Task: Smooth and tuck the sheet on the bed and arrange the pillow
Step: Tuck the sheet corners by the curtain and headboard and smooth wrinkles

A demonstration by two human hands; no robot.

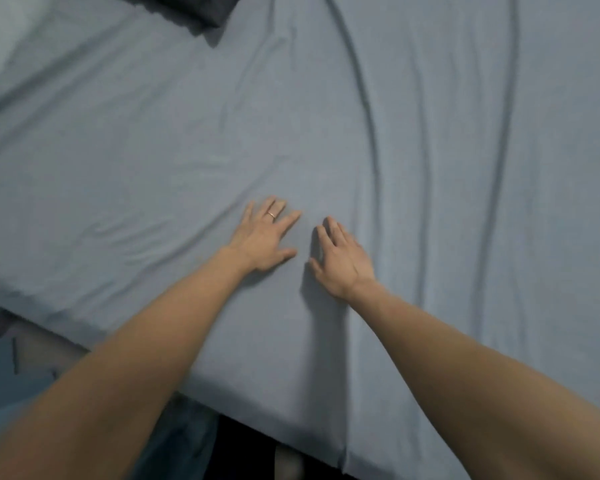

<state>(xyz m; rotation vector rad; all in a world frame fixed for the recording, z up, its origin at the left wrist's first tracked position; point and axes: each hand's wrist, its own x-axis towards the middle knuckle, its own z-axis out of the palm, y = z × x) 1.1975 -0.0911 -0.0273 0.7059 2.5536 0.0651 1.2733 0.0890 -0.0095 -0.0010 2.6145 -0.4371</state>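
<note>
Two arms: both bare forearms reach forward from the bottom corners of the view and converge toward the middle of the bed, elbows out of frame.
Left arm: it runs up from the lower left and crosses the near edge of the mattress before the wrist settles on the fabric.
Left hand (264, 237): palm down and flat on the sheet (187, 140), fingers straight and spread a little, thumb pointing right toward the other hand; it grasps nothing and only presses on the cloth.
Ring (272, 214): a thin band sits on one finger of the left hand.
Right arm: it comes in from the lower right at a shallower slant, wrist slightly raised above the fabric.
Right hand (340, 258): palm down, fingers extended and close together, their tips touching the sheet; it casts a dark shadow on its left side, and it holds nothing.
Spacing: the two hands lie just beside each other without touching, a narrow strip of cloth showing between the thumbs.
Sheet: grey-blue, it covers the whole bed; long creases run from far to near on the right half, and shorter ripples lie to the left of the left hand.
Pillow (187, 8): dark, only a corner shows at the top edge, well apart from both hands.
Bed edge (49, 306): the sheet drops over the near left side.
</note>
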